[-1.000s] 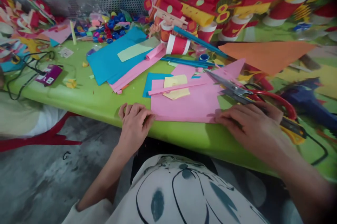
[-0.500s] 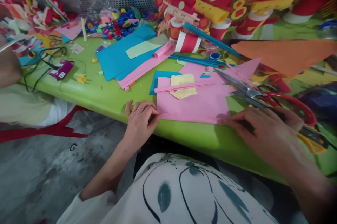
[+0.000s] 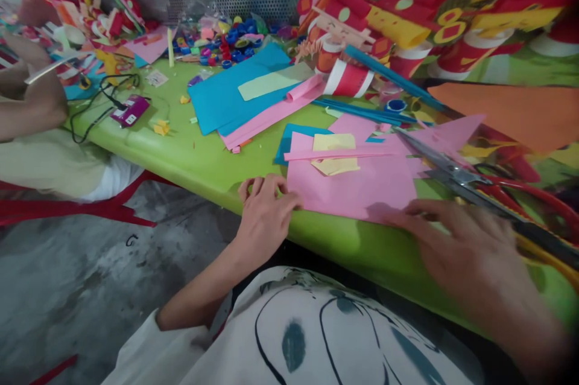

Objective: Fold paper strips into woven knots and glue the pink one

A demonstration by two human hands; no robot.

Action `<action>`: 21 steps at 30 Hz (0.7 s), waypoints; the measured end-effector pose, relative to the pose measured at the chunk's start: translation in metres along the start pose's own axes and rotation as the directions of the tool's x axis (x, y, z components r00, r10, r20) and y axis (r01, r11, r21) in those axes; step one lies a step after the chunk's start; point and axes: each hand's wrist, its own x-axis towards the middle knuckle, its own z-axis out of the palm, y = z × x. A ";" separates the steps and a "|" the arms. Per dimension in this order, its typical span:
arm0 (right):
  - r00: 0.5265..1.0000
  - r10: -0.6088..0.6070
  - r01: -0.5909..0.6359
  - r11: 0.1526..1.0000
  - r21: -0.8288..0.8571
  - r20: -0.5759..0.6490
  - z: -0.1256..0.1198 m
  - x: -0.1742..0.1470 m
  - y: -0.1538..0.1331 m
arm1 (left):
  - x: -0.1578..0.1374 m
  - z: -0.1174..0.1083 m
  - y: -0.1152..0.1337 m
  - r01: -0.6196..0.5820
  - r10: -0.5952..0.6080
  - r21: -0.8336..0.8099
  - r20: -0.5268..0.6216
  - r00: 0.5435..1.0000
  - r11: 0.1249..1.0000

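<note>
A pink paper sheet (image 3: 362, 189) lies at the near edge of the green table, with a yellow paper piece (image 3: 332, 142) and a narrow pink strip (image 3: 339, 153) on top. My left hand (image 3: 266, 216) pinches its near left corner, thumb and forefinger together, the other fingers curled. At the near right corner, the thumb and fingertips of my right hand (image 3: 470, 264) close on the edge; this hand is slightly blurred. Red-handled scissors (image 3: 456, 174) lie just beyond my right hand, blades pointing up and left. Blue paper (image 3: 284, 145) shows from under the pink sheet.
Blue sheets (image 3: 212, 101) and a rolled pink strip (image 3: 271, 113) lie further back. Red-and-white paper cups (image 3: 348, 78) with paper figures stand behind. Orange paper (image 3: 506, 113) is at right. A purple device (image 3: 131, 111) with a cable sits near another person's arm (image 3: 31, 101) at left.
The view has turned a little left, so the table things sit further right in the picture. My right hand has shifted slightly inward along the pink sheet's near edge; my left hand stays at its corner.
</note>
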 end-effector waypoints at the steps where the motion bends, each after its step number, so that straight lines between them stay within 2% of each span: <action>1: 0.999 -0.034 0.034 0.999 0.041 -0.005 -0.002 0.001 -0.002 | -0.001 0.001 0.001 -0.020 0.020 0.014 -0.012 1.000 1.000; 3: 0.999 -0.040 0.042 0.996 0.080 -0.025 -0.004 0.001 -0.006 | -0.005 0.003 0.003 -0.087 0.091 0.074 -0.047 0.995 0.993; 5: 0.999 -0.019 0.021 0.999 0.048 -0.044 -0.006 0.000 -0.008 | -0.010 0.005 0.003 -0.228 0.239 0.164 -0.050 0.970 0.960; 7: 1.000 -0.013 0.013 1.000 0.014 -0.001 -0.008 -0.001 -0.010 | -0.016 0.005 0.002 -0.379 0.388 0.242 0.009 0.922 0.893; 8: 1.000 -0.008 0.008 1.000 0.003 0.022 -0.009 -0.002 -0.012 | -0.018 0.004 0.001 -0.419 0.424 0.266 0.042 0.905 0.868; 9: 0.999 0.003 -0.002 1.000 -0.006 0.045 -0.011 -0.002 -0.014 | -0.020 0.003 0.002 -0.428 0.428 0.281 0.067 0.902 0.859; 13: 0.994 0.062 -0.059 0.998 -0.036 0.087 -0.015 -0.003 -0.023 | -0.019 -0.003 0.015 -0.345 0.314 0.258 0.156 0.937 0.902; 18: 0.977 0.186 -0.186 0.982 -0.012 0.108 -0.016 -0.008 -0.033 | -0.004 -0.003 0.046 -0.292 0.216 0.330 0.248 0.944 0.898; 21: 0.964 0.253 -0.256 0.967 0.021 0.080 -0.015 -0.015 -0.036 | -0.001 -0.001 0.053 -0.310 0.205 0.375 0.294 0.934 0.874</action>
